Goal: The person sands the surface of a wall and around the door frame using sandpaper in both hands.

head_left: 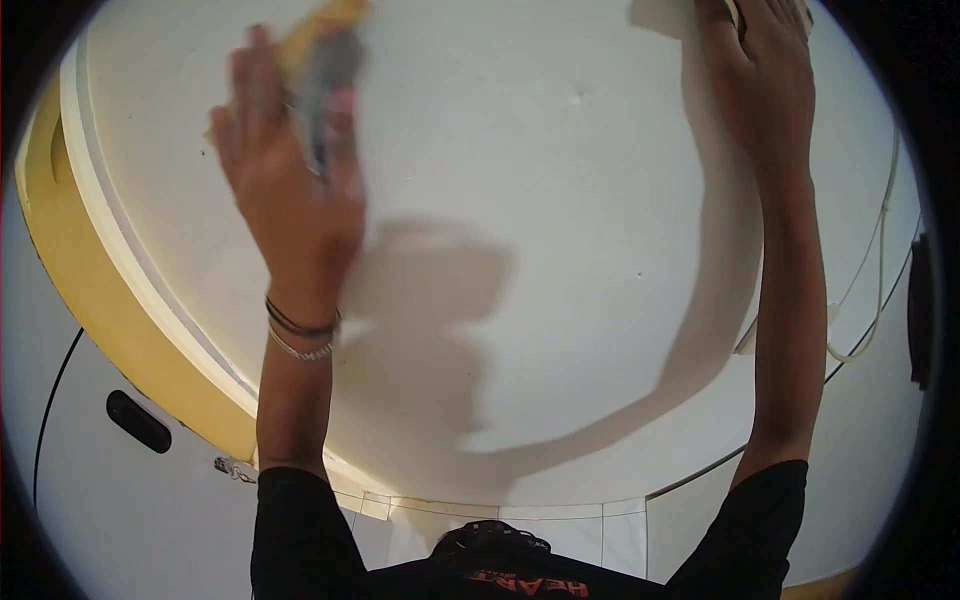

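Note:
My left hand is raised in front of a white wall, smeared a little by motion. Between its thumb and fingers is a blurred yellow and grey thing, with a yellow part sticking out above; its kind is unclear. Two bands, one dark and one of pale beads, circle that wrist. At the upper right, my right hand reaches up along the wall. Its fingertips are cut off by the top edge of the view. A pale yellowish edge shows beside its fingers, too little to name.
A yellow frame with a white inner strip borders the wall at left. Beside it stands a grey door panel with a dark recessed handle. A pale cable hangs at right. Pale tiles line the lower part. Shadows of my arms and head fall on the wall.

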`<state>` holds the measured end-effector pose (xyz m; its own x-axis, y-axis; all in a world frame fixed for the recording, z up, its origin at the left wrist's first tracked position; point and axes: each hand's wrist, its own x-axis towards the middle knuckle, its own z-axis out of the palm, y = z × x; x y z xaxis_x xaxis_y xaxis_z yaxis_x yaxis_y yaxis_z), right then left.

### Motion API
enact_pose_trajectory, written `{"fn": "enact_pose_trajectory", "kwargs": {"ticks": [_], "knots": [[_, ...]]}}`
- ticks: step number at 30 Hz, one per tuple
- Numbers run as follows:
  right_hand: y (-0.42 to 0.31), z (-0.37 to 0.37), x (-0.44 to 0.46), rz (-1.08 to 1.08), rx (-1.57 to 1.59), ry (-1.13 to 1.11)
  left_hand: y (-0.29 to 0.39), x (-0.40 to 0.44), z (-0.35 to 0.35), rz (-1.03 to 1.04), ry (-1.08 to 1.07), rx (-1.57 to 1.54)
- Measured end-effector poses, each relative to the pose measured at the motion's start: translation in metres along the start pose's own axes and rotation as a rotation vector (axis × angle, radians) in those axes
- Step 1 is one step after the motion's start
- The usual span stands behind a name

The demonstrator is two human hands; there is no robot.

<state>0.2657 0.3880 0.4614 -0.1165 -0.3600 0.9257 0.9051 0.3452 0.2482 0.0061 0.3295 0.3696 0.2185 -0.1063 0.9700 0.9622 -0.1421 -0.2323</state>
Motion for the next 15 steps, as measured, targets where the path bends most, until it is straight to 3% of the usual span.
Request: {"fn": "enact_pose_trajectory", "kwargs": {"ticks": [3,5,9,10,11,14,15], "knots": [[-0.006,-0.006,0.002,0.039,-0.011,-0.032,0.008,0.002,0.002,-0.020,0.010,0.132],[-0.010,-0.009,0.002,0.069,-0.016,-0.064,0.038,-0.005,-0.006,0.071,-0.270,0.102],[-0.012,-0.007,0.002,0.050,-0.017,-0.043,0.013,0.013,-0.008,0.062,-0.029,0.074],[-0.012,-0.008,0.002,0.042,-0.011,-0.025,-0.001,0.020,-0.005,-0.005,0.086,-0.063],[-0.014,-0.008,0.001,0.048,-0.009,-0.025,-0.009,0.022,-0.003,-0.012,0.098,0.078],[-0.012,-0.007,0.001,0.066,-0.036,-0.033,0.007,0.010,-0.001,0.125,-0.042,0.037],[-0.008,-0.004,-0.001,0.050,-0.035,-0.020,0.023,0.005,-0.009,0.139,-0.215,0.063]]}}
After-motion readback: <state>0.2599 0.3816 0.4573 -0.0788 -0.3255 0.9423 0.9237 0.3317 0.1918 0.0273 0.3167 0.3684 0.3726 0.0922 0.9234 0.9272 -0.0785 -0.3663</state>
